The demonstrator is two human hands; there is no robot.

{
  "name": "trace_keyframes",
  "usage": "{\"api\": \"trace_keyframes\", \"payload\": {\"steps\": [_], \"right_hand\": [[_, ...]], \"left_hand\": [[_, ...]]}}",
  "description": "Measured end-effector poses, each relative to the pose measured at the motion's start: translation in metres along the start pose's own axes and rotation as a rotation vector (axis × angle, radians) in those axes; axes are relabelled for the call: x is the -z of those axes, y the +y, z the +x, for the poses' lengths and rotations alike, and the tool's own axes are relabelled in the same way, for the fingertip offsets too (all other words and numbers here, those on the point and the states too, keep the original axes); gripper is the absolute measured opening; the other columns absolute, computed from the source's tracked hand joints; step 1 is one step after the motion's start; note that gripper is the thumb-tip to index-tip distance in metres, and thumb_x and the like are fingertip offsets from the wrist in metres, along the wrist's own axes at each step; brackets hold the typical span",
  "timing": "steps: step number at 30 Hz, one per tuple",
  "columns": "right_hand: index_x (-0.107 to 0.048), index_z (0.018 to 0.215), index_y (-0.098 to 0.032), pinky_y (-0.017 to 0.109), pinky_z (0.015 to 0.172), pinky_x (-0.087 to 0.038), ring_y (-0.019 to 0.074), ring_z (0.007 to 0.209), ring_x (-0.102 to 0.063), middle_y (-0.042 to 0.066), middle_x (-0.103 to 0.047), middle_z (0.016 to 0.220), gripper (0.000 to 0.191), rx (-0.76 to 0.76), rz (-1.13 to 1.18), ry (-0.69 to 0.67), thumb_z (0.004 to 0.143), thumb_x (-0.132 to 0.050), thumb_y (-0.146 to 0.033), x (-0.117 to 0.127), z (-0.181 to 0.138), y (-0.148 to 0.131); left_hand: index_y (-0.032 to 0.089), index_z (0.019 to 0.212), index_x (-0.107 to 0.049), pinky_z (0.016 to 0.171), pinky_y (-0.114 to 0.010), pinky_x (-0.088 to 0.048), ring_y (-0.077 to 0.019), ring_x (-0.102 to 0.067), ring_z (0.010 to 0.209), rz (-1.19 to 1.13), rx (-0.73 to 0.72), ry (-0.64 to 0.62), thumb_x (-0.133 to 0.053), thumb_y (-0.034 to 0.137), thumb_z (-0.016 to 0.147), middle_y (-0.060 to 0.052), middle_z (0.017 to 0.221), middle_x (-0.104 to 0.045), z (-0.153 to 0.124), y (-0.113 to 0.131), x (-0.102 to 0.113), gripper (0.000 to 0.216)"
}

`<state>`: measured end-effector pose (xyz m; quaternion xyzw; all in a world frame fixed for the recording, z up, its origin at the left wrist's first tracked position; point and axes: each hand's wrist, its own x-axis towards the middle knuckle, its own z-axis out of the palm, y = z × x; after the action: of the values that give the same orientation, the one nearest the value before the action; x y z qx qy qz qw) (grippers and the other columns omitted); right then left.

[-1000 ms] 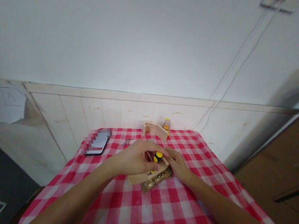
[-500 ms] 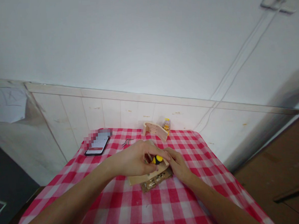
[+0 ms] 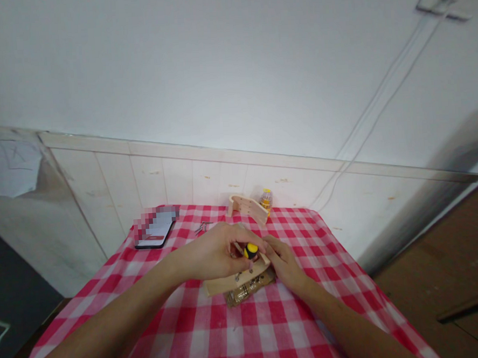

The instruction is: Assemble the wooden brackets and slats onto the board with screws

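My left hand (image 3: 223, 250) is closed around a screwdriver (image 3: 251, 250) with a yellow and black handle; its tip is hidden. Under that hand lies a pale wooden piece (image 3: 221, 285), with small metal screws showing in its face. At its right end, my right hand (image 3: 284, 260) grips the wood with bent fingers. Partly beneath the wood rests a brown, shiny plastic packet (image 3: 249, 289).
The table wears a red and white checked cloth (image 3: 183, 333). Toward the wall stand a curved wooden piece (image 3: 249, 206) and a small yellow-capped bottle (image 3: 267, 200). Some small metal pieces (image 3: 202, 227) and a phone (image 3: 153, 233) lie at the back left.
My left fingers and the screwdriver handle have shifted slightly, and the handle's yellow end faces me more. More of the screws in the wood shows. My right hand stays nearly in place.
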<state>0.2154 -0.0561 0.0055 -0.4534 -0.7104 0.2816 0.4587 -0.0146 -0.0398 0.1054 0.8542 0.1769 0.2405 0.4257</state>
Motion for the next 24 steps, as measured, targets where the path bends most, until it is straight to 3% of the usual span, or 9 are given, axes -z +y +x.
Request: {"api": "trace_keyframes", "payload": {"steps": [10, 17, 24], "right_hand": [[-0.072, 0.077, -0.02, 0.034, 0.072, -0.053, 0.0222, 0.079, -0.064, 0.006, -0.069, 0.08, 0.06, -0.01, -0.023, 0.008, 0.097, -0.046, -0.07, 0.001, -0.0001, -0.001], [-0.074, 0.079, -0.021, 0.035, 0.077, -0.054, 0.0225, 0.081, -0.066, 0.007, -0.071, 0.084, 0.056, 0.007, -0.017, 0.013, 0.099, -0.046, -0.065, 0.0008, 0.0006, -0.0015], [-0.074, 0.083, -0.021, 0.033, 0.072, -0.051, 0.0213, 0.079, -0.065, 0.006, -0.07, 0.083, 0.053, -0.003, -0.016, 0.01, 0.099, -0.047, -0.064, 0.0011, -0.0004, -0.0007]], "left_hand": [[0.019, 0.1, -0.073, 0.073, -0.024, -0.053, -0.0179, -0.068, 0.086, 0.006, 0.055, 0.02, -0.07, 0.014, 0.077, -0.003, 0.096, -0.074, 0.0013, 0.0011, -0.0009, 0.024], [0.019, 0.099, -0.072, 0.078, -0.026, -0.051, -0.0209, -0.068, 0.092, 0.015, 0.114, -0.002, -0.074, 0.018, 0.075, -0.003, 0.098, -0.074, 0.0021, 0.0009, 0.0006, 0.024], [0.021, 0.102, -0.071, 0.078, -0.027, -0.051, -0.021, -0.067, 0.091, -0.039, 0.163, -0.011, -0.074, 0.023, 0.078, -0.003, 0.098, -0.074, 0.0016, -0.0034, 0.0012, 0.024]]}}
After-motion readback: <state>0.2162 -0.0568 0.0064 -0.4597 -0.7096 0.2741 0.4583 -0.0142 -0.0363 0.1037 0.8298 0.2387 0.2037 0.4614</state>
